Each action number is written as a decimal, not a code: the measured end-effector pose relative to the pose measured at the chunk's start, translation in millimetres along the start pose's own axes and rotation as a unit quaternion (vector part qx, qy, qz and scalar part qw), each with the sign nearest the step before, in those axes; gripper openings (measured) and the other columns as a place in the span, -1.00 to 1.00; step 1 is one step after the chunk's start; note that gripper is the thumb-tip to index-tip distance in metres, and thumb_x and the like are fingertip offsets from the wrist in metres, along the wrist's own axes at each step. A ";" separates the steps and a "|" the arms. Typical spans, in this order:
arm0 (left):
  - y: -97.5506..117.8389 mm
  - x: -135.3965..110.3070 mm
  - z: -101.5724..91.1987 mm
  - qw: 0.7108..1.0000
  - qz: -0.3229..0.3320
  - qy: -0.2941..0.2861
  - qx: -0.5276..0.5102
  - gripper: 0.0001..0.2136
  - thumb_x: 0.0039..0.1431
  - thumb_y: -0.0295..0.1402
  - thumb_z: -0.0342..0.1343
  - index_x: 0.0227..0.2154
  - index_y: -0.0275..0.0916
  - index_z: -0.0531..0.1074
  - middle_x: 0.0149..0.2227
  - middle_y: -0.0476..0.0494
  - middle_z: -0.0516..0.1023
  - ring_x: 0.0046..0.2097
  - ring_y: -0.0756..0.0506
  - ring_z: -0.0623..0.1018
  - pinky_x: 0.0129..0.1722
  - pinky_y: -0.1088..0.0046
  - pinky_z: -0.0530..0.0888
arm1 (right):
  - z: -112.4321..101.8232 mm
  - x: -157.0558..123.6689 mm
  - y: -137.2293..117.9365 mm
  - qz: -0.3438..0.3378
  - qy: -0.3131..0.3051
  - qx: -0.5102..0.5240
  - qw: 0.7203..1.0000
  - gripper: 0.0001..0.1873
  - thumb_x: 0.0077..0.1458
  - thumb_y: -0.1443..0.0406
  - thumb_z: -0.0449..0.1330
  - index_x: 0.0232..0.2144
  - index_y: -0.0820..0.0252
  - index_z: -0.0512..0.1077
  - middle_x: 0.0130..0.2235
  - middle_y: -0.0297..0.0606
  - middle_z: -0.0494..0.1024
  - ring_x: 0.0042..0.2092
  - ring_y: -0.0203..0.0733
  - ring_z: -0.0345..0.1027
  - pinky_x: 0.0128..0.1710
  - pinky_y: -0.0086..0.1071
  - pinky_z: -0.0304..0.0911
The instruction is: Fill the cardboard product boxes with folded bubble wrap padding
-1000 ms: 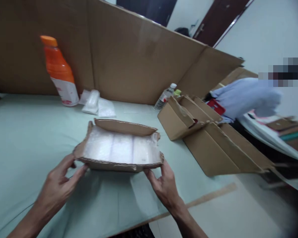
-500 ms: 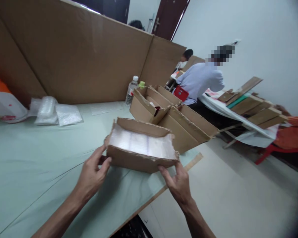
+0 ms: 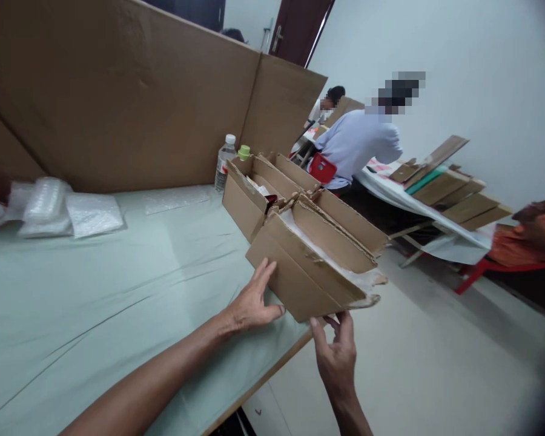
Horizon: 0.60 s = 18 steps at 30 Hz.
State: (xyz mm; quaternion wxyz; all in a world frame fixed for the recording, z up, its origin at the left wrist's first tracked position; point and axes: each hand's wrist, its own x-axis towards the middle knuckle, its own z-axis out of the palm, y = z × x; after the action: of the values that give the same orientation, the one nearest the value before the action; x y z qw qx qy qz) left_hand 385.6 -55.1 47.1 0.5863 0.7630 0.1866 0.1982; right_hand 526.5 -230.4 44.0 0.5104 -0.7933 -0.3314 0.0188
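Observation:
A cardboard box (image 3: 300,275) without a lid sits by the right edge of the table, tight against other open boxes. Clear plastic packets or film show along its inner side. My left hand (image 3: 251,301) lies against the box's left side, fingers stretched out and thumb apart. Below the box's near right corner is my right hand (image 3: 336,354), its fingertips at the bottom edge and the thumb held away from the bent fingers. Neither hand is wrapped round the box.
Behind are more open cardboard boxes (image 3: 272,181), a water bottle (image 3: 224,166) and a green-capped bottle (image 3: 244,152). Clear plastic packets (image 3: 94,213) lie at left on the cloth-covered table (image 3: 163,272). A tall cardboard screen (image 3: 131,103) stands behind. A co-worker (image 3: 356,145) sits beyond.
The box has moved right and turned, from the middle of the table to beside the other boxes. My left hand has gone from its left end to its side. The view has shifted slightly.

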 end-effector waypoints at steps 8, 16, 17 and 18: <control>-16.6 11.3 -20.2 0.987 -0.008 -0.073 0.142 -0.10 -0.07 -0.32 0.25 0.39 -0.34 0.11 0.47 -0.41 -0.06 0.48 -0.36 -0.02 0.43 -0.02 0.01 | 11.9 8.7 19.9 -0.031 -0.031 -0.013 0.999 -0.18 0.19 0.06 0.19 0.39 0.18 0.05 0.28 0.09 0.30 0.07 0.04 0.45 0.03 -0.07 0.42; -24.8 -68.2 -31.3 0.950 0.023 -0.072 0.304 -0.41 0.13 -0.35 0.14 0.27 -0.22 0.34 0.43 -0.29 0.13 0.46 -0.32 0.06 0.42 -0.10 -0.05 | 9.4 -30.7 31.9 -0.134 -0.139 -0.253 0.948 -0.58 0.24 0.15 0.07 0.04 0.17 0.52 0.22 0.05 0.45 0.23 0.19 0.36 0.12 0.09 0.34; -29.8 -84.2 -34.3 0.937 0.034 -0.059 0.343 -0.43 0.16 -0.34 0.13 0.27 -0.18 0.34 0.42 -0.24 0.15 0.46 -0.30 0.10 0.42 -0.08 -0.01 | 12.1 -36.2 28.5 -0.151 -0.143 -0.275 0.939 -0.61 0.24 0.19 0.07 0.01 0.16 0.54 0.25 0.04 0.42 0.23 0.20 0.35 0.10 0.09 0.35; -35.6 -100.4 -37.8 0.923 0.045 -0.043 0.379 -0.44 0.18 -0.33 0.13 0.27 -0.13 0.34 0.42 -0.19 0.17 0.45 -0.29 0.13 0.41 -0.07 0.04 | 15.2 -41.3 24.1 -0.166 -0.150 -0.291 0.930 -0.62 0.24 0.23 0.06 0.00 0.15 0.55 0.26 0.04 0.41 0.23 0.20 0.34 0.09 0.10 0.35</control>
State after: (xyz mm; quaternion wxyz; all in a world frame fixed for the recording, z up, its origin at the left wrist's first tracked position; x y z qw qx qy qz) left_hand 278.5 -67.4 13.0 0.2517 0.9436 0.1875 0.1059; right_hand 501.0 -247.0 4.2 0.1970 -0.8284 -0.5225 -0.0446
